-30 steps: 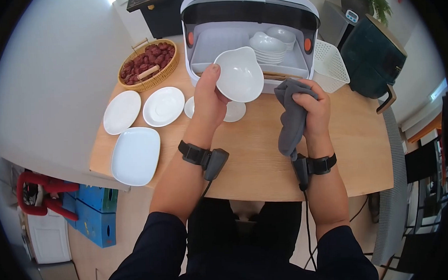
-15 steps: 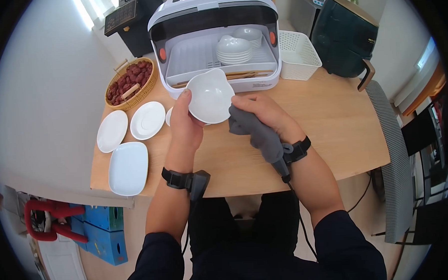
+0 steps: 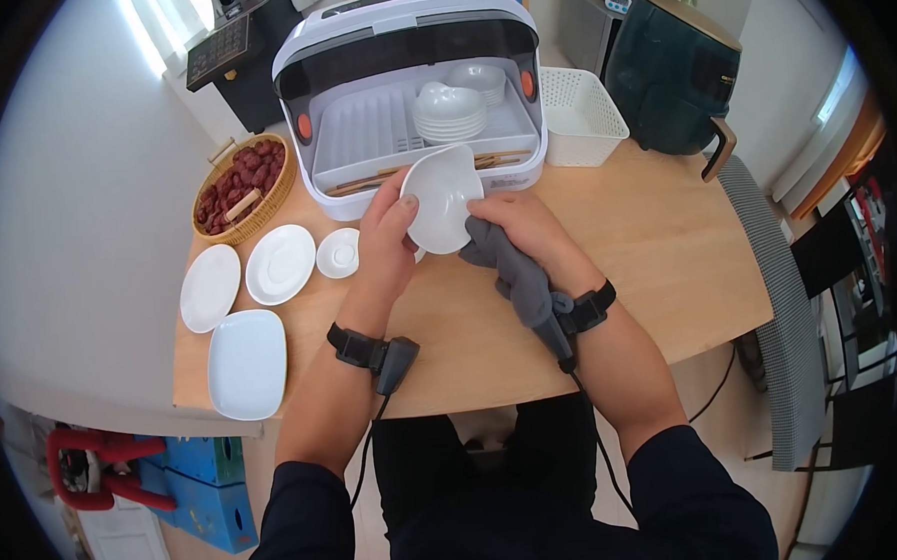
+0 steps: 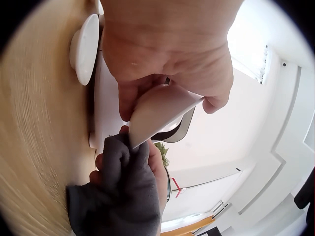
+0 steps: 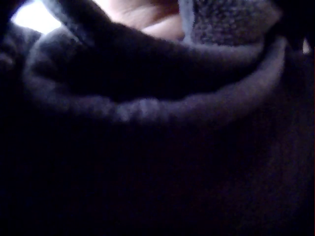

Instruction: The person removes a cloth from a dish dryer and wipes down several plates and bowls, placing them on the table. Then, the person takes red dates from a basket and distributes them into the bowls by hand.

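My left hand (image 3: pixel 385 251) grips a white bowl (image 3: pixel 443 202) with a wavy rim, thumb on its inner face. The bowl is tilted up above the table, its inside towards the head camera. At its right edge, my right hand (image 3: pixel 534 226) holds a grey cloth (image 3: pixel 516 277) bunched against the rim, the thumb over the edge. From the left wrist, the cloth (image 4: pixel 123 191) folds around the bowl's lower edge. Dark folds of the same cloth (image 5: pixel 147 108) fill most of the right wrist view.
Behind the hands stands an open white dish cabinet (image 3: pixel 330 200) with stacked bowls (image 3: pixel 449 115) and chopsticks (image 3: pixel 364 183). Several white plates (image 3: pixel 247 364) and a wicker basket (image 3: pixel 287 192) of dried red fruit lie left. A white plastic basket (image 3: pixel 588 144) and dark green air fryer (image 3: pixel 675 80) stand right.
My right hand has brought the cloth leftward from beside the bowl to its right rim. The bowl has turned in my left hand, whose thumb now lies further inside it. The head view has shifted.
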Available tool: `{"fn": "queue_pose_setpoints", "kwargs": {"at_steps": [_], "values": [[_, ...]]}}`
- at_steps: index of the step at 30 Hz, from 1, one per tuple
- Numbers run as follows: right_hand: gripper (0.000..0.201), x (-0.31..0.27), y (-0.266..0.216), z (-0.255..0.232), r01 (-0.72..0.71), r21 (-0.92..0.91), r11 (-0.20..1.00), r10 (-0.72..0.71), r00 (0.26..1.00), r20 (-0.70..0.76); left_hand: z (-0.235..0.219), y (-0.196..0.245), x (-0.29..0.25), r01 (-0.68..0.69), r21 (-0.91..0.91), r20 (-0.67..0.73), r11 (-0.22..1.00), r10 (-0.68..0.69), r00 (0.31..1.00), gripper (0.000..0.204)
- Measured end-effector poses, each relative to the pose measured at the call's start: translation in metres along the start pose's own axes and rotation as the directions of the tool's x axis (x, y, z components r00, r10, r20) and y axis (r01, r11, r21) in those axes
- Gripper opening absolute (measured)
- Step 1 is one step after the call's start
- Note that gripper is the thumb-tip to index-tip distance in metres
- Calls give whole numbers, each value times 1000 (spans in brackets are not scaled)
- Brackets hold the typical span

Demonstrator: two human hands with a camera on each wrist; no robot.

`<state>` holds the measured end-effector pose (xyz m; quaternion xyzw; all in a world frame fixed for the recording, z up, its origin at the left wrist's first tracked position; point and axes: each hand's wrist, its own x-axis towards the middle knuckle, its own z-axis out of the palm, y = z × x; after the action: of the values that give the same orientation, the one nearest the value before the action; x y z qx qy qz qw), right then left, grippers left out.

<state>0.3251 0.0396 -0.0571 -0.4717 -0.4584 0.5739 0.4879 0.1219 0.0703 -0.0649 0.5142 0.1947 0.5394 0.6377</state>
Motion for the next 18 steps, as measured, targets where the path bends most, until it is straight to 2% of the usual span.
{"fn": "queue_pose_setpoints", "kwargs": {"at_steps": [2,4,5,7,8,10,11,13,15,17,18], "values": [[35,-3,-2,2,-9,-69,998,6,998,-55,-5,-2,-1,-14,-17,18,1000,15,1000,59],[34,2,3,-1,7,-83,997,-14,997,-75,-16,-10,-3,-25,82,38,996,22,999,60],[33,1,4,-2,23,-91,996,-31,995,-93,-12,-8,-5,-25,69,35,997,23,999,60],[33,-5,-1,-6,43,-109,993,-57,991,-124,-3,-1,-8,-142,81,-118,987,151,981,58],[33,-7,-7,-9,74,-120,990,-92,984,-152,-9,4,-6,-148,65,-110,987,155,982,58],[33,-19,-21,-21,67,-184,981,-102,977,-189,-28,16,-3,-88,137,-234,987,119,965,57],[33,-24,-29,-28,57,-237,970,-108,972,-207,-29,18,0,-94,126,-228,988,121,966,57],[33,-38,-45,-51,37,-421,906,-141,965,-219,-30,22,1,-56,139,-377,989,106,920,37],[31,-49,-56,-76,-32,-455,890,-119,947,-298,-28,20,2,-65,130,-400,989,112,910,31],[29,-43,-54,-124,-57,-560,827,-118,955,-272,-26,19,2,-66,129,-419,989,115,901,24],[29,-42,-59,-131,-62,-562,825,-119,953,-279,-25,17,3,-67,138,-428,988,121,896,23]]}}
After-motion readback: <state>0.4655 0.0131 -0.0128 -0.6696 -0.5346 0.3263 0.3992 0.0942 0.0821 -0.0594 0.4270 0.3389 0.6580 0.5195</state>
